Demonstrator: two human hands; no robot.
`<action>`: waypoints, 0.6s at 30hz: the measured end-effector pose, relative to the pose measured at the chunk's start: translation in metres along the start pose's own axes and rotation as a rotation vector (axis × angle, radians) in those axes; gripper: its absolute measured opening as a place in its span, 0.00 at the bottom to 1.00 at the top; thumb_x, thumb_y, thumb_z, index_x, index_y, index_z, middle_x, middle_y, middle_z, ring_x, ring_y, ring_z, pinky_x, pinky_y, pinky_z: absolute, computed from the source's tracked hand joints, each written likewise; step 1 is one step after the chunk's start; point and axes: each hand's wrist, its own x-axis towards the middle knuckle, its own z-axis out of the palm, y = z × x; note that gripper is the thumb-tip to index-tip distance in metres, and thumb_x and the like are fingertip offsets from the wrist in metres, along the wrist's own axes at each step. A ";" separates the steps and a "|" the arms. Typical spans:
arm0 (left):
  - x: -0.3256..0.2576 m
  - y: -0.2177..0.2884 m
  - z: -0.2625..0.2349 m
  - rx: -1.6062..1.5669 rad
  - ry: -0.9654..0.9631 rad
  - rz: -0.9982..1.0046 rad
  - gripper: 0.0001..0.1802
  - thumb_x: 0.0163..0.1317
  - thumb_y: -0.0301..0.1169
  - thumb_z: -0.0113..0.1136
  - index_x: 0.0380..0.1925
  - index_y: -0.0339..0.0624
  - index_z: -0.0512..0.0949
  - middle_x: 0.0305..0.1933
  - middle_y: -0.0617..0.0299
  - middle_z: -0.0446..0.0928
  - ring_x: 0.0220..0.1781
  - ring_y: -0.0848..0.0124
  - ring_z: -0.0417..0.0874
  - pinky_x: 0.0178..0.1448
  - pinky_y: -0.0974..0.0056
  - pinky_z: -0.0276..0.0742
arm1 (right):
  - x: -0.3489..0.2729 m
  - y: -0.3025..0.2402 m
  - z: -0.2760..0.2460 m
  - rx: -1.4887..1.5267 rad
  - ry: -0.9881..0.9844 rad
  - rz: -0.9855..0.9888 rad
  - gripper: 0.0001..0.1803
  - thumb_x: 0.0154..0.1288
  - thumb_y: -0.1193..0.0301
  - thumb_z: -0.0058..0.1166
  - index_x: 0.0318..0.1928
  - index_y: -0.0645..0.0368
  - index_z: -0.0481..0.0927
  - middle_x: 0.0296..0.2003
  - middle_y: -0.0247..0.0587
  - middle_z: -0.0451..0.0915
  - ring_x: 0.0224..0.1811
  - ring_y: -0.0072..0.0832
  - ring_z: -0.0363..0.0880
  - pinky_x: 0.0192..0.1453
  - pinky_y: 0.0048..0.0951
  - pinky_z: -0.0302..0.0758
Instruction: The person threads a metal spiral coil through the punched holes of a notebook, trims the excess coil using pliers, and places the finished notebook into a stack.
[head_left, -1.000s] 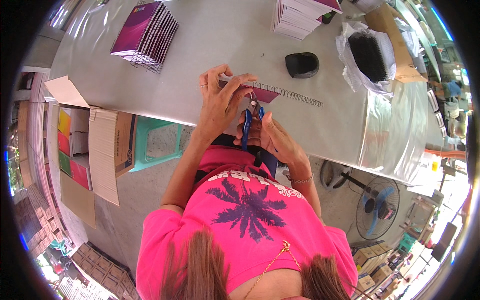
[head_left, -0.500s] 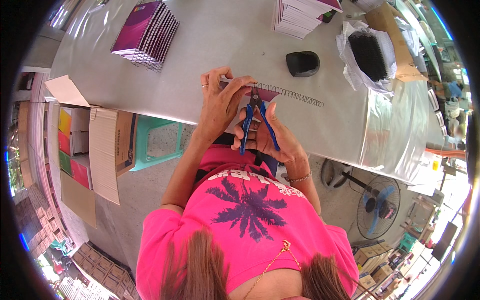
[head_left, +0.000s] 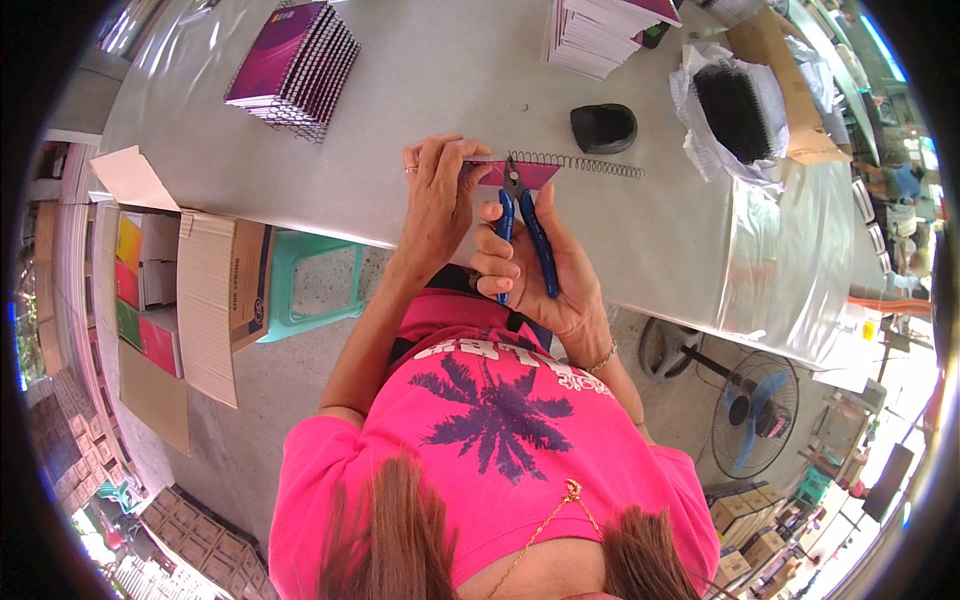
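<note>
My left hand (head_left: 437, 195) pinches the left end of a purple-covered notebook (head_left: 537, 176), which is held edge-up over the front of the table. A black spiral wire (head_left: 605, 168) runs along its top edge and sticks out well past it to the right. In my right hand (head_left: 560, 265) are blue-handled cutting pliers (head_left: 540, 240), fingers wrapped round the grips. The pliers' dark jaws (head_left: 513, 172) point away from me and lie across the notebook, their tips at the wire close to my left fingertips. Whether the tips touch the wire I cannot tell.
Spiral-bound purple notebooks (head_left: 290, 75) are stacked at the back left, with unbound ones (head_left: 595, 35) at the back. A black rounded object (head_left: 603, 128) and a paper-wrapped bundle of black spirals (head_left: 735, 112) lie right. Below are an open carton (head_left: 210, 300), green stool (head_left: 318, 285) and fan (head_left: 755, 410).
The plier handles have come closer together as my right fingers closed. The notebook has tilted to show more purple cover, and the wire's free end has risen a little.
</note>
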 end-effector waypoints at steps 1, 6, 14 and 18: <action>0.000 0.000 0.000 -0.005 0.000 -0.001 0.14 0.60 0.27 0.61 0.46 0.44 0.74 0.47 0.59 0.73 0.54 0.61 0.71 0.60 0.55 0.58 | 0.001 0.001 0.000 0.006 -0.015 -0.005 0.32 0.72 0.36 0.33 0.44 0.55 0.68 0.28 0.32 0.64 0.27 0.23 0.62 0.34 0.26 0.66; 0.000 0.001 0.001 -0.007 0.002 -0.014 0.14 0.60 0.27 0.60 0.46 0.43 0.74 0.47 0.60 0.73 0.54 0.61 0.71 0.60 0.56 0.58 | 0.003 0.001 -0.007 0.049 -0.097 0.000 0.31 0.72 0.37 0.34 0.43 0.54 0.68 0.28 0.31 0.64 0.27 0.23 0.63 0.35 0.26 0.66; 0.002 0.001 0.000 0.005 -0.002 0.021 0.12 0.61 0.24 0.60 0.45 0.43 0.74 0.46 0.60 0.73 0.53 0.62 0.71 0.59 0.55 0.58 | 0.004 0.004 0.003 0.035 -0.033 -0.048 0.29 0.72 0.38 0.36 0.40 0.54 0.67 0.25 0.29 0.61 0.25 0.20 0.61 0.30 0.24 0.64; 0.002 0.006 -0.001 -0.050 0.016 -0.040 0.13 0.60 0.27 0.59 0.46 0.43 0.74 0.47 0.59 0.72 0.54 0.60 0.70 0.61 0.54 0.57 | 0.006 0.007 0.007 0.062 0.002 -0.068 0.29 0.73 0.39 0.36 0.39 0.53 0.67 0.24 0.27 0.59 0.22 0.19 0.58 0.26 0.22 0.61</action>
